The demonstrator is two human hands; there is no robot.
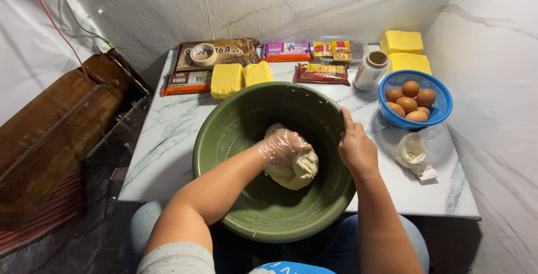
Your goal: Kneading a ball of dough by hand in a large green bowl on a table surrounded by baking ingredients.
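A big olive-green bowl (246, 122) sits at the near edge of a marble table. Inside lies a pale lump of dough (296, 168). My left hand (281, 147), in a thin clear plastic glove, presses down on the dough with its fingers curled over it. My right hand (355, 146) is bare and grips the bowl's right rim, thumb pointing up along the edge.
Behind the bowl lie yellow butter blocks (241, 78), dark chocolate packs (216, 54), small packets (321, 73) and a roll of cling film (370, 70). A blue basket of brown eggs (414, 100) stands right, with a crumpled plastic bag (412, 152) near it. Brown boards (50, 139) lean at left.
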